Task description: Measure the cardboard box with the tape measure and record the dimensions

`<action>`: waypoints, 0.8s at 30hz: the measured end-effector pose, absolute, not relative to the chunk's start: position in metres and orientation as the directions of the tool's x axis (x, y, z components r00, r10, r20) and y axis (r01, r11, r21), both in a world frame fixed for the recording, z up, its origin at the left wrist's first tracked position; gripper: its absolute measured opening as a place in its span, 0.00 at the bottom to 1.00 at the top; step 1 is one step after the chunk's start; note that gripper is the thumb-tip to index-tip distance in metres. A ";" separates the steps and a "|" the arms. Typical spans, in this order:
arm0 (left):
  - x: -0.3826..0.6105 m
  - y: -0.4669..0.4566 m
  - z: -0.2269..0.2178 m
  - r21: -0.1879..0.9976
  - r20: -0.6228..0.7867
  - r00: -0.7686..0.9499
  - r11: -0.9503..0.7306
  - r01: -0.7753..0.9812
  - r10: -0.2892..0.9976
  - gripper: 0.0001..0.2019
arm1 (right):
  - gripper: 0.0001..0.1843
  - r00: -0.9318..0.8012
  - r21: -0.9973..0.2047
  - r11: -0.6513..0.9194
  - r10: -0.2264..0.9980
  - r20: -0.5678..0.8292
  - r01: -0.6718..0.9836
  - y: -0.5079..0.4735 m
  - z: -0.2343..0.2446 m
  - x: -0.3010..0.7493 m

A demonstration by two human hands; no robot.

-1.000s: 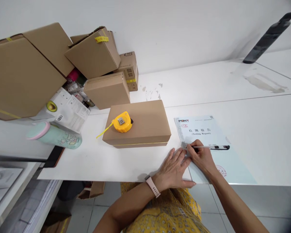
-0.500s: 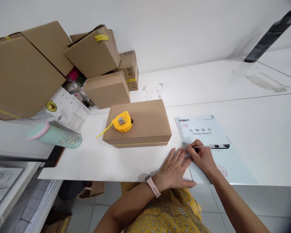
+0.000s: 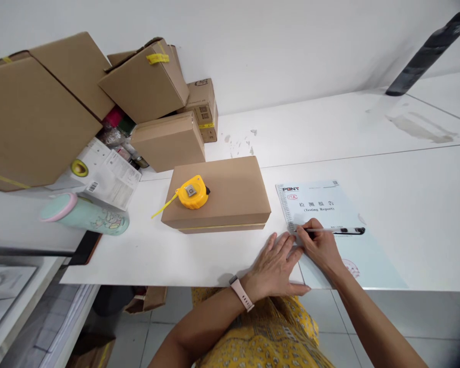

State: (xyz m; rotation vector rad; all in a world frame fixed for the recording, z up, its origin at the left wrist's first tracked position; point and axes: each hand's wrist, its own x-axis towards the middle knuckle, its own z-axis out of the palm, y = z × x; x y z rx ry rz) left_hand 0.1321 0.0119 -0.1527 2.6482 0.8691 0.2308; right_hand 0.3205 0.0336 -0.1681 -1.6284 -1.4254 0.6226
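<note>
My right hand [image 3: 321, 249] is closed around a pen [image 3: 339, 231], its tip down at the left margin of a pale blue report sheet [image 3: 322, 197]. Rows of small dark writing run down that margin. My left hand [image 3: 278, 263] lies flat with fingers spread, on the white table and the sheet's lower left edge, with fingertips close to the pen tip. Left of the sheet sits a closed cardboard box [image 3: 230, 186], and on its lid rests a yellow tape measure [image 3: 192, 192] with a short length of strap or tape trailing left.
Several cardboard boxes [image 3: 145, 84] are stacked at the back left. In front of them are a white avocado-printed box [image 3: 113, 176] and a mint green bottle [image 3: 95, 215] lying tilted. A dark bottle [image 3: 425, 59] stands at the back right. The white table [image 3: 157, 260] ends just before my body.
The pen and my right hand have shifted very slightly, with the pen's tip still at the sheet's left margin. My left hand stays in place.
</note>
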 end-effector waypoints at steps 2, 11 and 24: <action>0.132 0.012 -0.153 0.368 0.050 0.799 -0.755 0.543 0.599 0.42 | 0.19 0.223 -0.848 0.022 0.961 0.165 0.529 0.034 -0.168 0.320; 0.132 0.012 -0.153 0.347 0.044 0.801 -0.761 0.548 0.597 0.44 | 0.16 0.214 -0.866 0.021 0.966 0.146 0.500 0.033 -0.171 0.322; 0.132 0.012 -0.152 0.356 0.039 0.798 -0.755 0.551 0.601 0.43 | 0.19 0.231 -0.856 0.021 0.959 0.163 0.516 0.033 -0.167 0.320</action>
